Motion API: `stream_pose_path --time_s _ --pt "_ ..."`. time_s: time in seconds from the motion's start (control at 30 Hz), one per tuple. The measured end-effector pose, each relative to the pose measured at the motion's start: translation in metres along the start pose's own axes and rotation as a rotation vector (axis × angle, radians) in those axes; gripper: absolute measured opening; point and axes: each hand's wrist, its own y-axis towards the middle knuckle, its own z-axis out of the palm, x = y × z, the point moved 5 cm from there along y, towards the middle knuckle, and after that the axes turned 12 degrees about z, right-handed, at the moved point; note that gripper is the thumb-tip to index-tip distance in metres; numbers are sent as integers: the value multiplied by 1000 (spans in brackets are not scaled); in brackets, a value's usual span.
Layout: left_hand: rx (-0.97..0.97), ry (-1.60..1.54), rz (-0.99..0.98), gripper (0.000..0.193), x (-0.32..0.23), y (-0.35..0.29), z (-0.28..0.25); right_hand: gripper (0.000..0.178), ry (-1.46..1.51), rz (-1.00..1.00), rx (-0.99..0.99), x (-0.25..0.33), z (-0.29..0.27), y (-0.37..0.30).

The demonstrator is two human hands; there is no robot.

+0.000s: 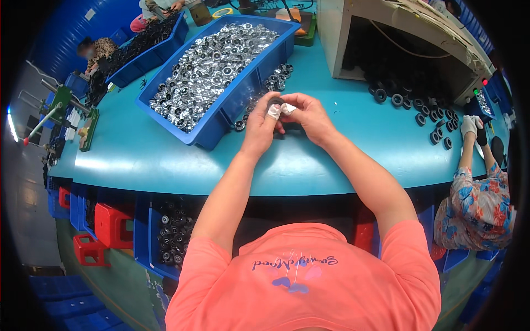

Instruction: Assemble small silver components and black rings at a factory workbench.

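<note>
Both hands meet over the blue-green table [331, 168], beside the right edge of a big blue bin [229, 110]. My left hand [258, 130] has its fingers closed round a small black ring [275, 101]. On the ring's other side my right hand [316, 120] pinches it with thumb and fingers. White tape or a finger cover wraps each thumb. The fingers hide much of the ring, so whether something sits inside it cannot be made out. Clear and black wheel-like parts [218, 66] fill the bin, and a few more [277, 78] lie along its right side.
Black rings [436, 118] lie scattered at the right before an open box-like housing [337, 41]. A co-worker's gloved hands [470, 126] are at the far right. Another blue bin [165, 49] holds black parts. A green hand press [66, 102] stands left, red stools [113, 226] below.
</note>
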Motion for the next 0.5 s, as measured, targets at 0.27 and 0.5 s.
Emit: stream_pose_path --time_s 0.27,0.5 --pt "-66 172 101 26 -6 3 0 24 187 -13 54 -1 6 1" --pt "-149 210 122 21 -11 1 2 20 283 -39 -38 -13 11 0"
